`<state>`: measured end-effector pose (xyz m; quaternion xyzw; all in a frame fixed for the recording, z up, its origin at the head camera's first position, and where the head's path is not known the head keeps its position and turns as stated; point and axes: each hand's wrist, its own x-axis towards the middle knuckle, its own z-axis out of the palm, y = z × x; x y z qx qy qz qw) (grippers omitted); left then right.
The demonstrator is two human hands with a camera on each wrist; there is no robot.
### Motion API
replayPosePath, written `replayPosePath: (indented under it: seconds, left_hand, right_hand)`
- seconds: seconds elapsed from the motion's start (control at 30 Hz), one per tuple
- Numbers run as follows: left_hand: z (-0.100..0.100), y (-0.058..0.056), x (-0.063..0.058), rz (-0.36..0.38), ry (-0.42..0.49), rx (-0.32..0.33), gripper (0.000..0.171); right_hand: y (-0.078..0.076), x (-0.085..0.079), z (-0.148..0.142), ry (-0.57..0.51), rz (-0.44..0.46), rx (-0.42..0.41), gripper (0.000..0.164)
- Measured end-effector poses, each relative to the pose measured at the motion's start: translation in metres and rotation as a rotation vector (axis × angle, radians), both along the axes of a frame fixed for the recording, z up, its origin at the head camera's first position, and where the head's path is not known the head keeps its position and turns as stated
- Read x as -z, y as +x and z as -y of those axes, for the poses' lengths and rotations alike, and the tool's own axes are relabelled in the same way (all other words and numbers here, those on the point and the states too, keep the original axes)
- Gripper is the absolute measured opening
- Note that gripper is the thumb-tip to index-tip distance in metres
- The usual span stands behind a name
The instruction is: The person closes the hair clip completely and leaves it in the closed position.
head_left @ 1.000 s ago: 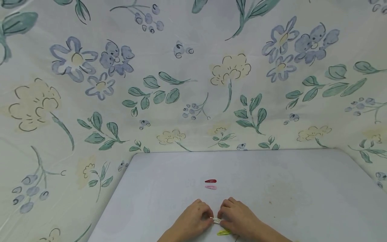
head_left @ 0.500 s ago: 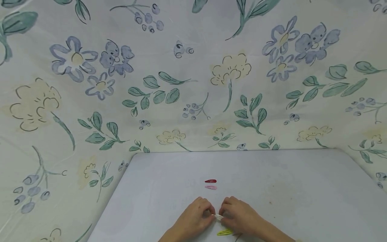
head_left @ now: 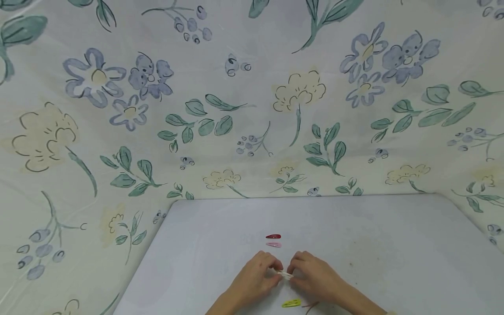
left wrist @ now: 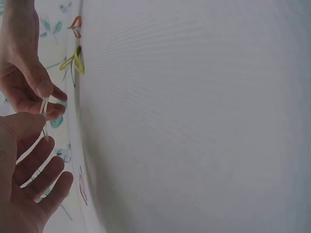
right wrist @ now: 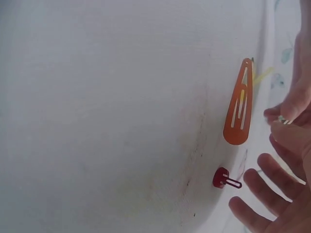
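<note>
A white snap hair clip (head_left: pixel 285 275) is held between my two hands, just above the table. My left hand (head_left: pixel 257 280) pinches its left end between thumb and finger, while my right hand (head_left: pixel 317 279) pinches the right end. In the left wrist view the white clip (left wrist: pixel 44 108) spans both thumbs, and the other left fingers are spread. Below the hands lies a yellow hair clip (head_left: pixel 291 303), with its parts sprung apart in the left wrist view. Beside it is an orange hair clip (right wrist: pixel 237 116), partly hidden by my right forearm in the head view.
Beyond the hands a red hair clip (head_left: pixel 273 236) and a pink hair clip (head_left: pixel 273 244) lie on the white table (head_left: pixel 197 245). The red one stands bent apart in the right wrist view. A floral cloth (head_left: pixel 252 109) hangs behind the table.
Both hands have moved slightly away from the body, carrying the white hair clip. More of the yellow and orange clips now shows below them.
</note>
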<state>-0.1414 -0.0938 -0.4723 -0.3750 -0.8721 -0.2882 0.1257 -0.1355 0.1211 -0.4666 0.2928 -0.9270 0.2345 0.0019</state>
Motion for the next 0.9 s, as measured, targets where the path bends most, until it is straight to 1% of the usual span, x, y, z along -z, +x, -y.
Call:
replayPosePath:
  seconds: [0.1,0.17,0.3,0.4,0.53,0.63,0.7,0.77,0.9]
  left_hand:
    - [-0.001,-0.002,-0.001,-0.045,0.023,0.013,0.022]
    - [-0.002,-0.004,-0.002,-0.046,0.028,0.012,0.022]
    - [-0.005,-0.007,-0.005,0.003,0.034,-0.007,0.018]
    - [-0.007,-0.009,-0.007,0.034,0.054,-0.023,0.016]
    - [-0.009,-0.013,-0.007,0.046,0.09,-0.048,0.016]
    - [-0.012,-0.017,-0.008,0.038,0.118,-0.065,0.016]
    - [-0.014,-0.019,-0.008,0.042,0.137,-0.078,0.016]
    - [-0.016,-0.022,-0.009,0.072,0.162,-0.093,0.015]
    - [-0.021,-0.029,-0.011,0.129,0.24,-0.118,0.015]
  right_hand:
    - [-0.001,-0.002,-0.001,-0.001,0.021,0.023,0.012]
    - [-0.002,-0.002,-0.001,-0.004,0.026,0.037,0.012]
    - [-0.003,-0.003,-0.003,-0.025,0.019,0.061,0.011]
    - [-0.003,-0.003,-0.004,-0.052,-0.015,0.077,0.011]
    - [-0.003,-0.006,-0.003,-0.087,-0.043,0.12,0.012]
    - [-0.005,-0.008,-0.002,-0.116,-0.001,0.173,0.011]
    - [-0.006,-0.009,-0.002,-0.155,0.037,0.209,0.01]
    - [-0.008,-0.009,-0.003,-0.196,0.056,0.24,0.011]
    - [-0.011,-0.01,-0.002,-0.292,0.021,0.299,0.014]
